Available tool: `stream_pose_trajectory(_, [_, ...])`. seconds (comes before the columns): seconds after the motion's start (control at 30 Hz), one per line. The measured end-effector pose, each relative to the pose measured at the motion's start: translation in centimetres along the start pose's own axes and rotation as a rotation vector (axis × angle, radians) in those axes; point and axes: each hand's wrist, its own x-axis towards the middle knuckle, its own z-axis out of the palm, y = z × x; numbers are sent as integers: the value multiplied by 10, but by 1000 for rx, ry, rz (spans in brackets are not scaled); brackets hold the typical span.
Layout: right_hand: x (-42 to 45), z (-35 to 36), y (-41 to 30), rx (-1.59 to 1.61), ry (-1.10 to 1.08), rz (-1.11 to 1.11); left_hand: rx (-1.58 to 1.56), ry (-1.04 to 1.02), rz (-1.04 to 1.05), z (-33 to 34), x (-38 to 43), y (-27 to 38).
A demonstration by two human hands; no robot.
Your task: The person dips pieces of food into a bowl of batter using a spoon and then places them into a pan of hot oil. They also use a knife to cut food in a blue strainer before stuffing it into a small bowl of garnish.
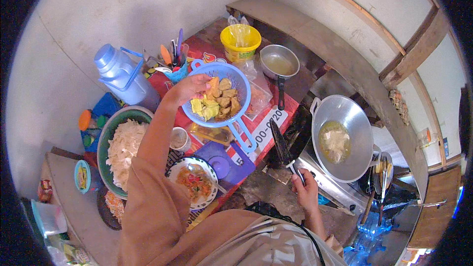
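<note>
My left hand (194, 88) reaches over the blue plastic colander (242, 81), its fingertips closed on an orange-brown fried piece (213, 88) at the colander's left side. Below the fingertips lie yellow pieces (207, 109) and browned fried pieces (230, 98). My right hand (306, 188) grips the handle of a dark, long-bladed utensil (278, 144), perhaps a spatula, pointing up and left beside the stove (332, 192). To the right of that hand, a metal wok (356, 129) on the stove holds oil with pale pieces (335, 142) in it.
A small saucepan (279, 61) and yellow bucket (240, 44) stand behind the colander. At left are a blue flask (127, 81), a green basin (103, 147) of pale food, and a cup (180, 139). A plate (212, 171) of mixed food sits near my body; bottles (364, 240) stand lower right.
</note>
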Motion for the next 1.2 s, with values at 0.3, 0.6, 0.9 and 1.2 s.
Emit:
stream_pose_trajectory(0.3, [35,15,-76,-183,-128,-254,-14,104,80,-2,1,-11])
stream_pose_trajectory(0.6, [25,22,-31,-153,-102,-223,1480,292,228,42,34,-36])
stream_pose_trajectory(0.9, [15,7,-7,-139,-70,-65,1343,112,25,42,39,-9])
stream_pose_trajectory(1.2, [11,10,5,-154,-77,-175,1633,348,250,40,60,-39])
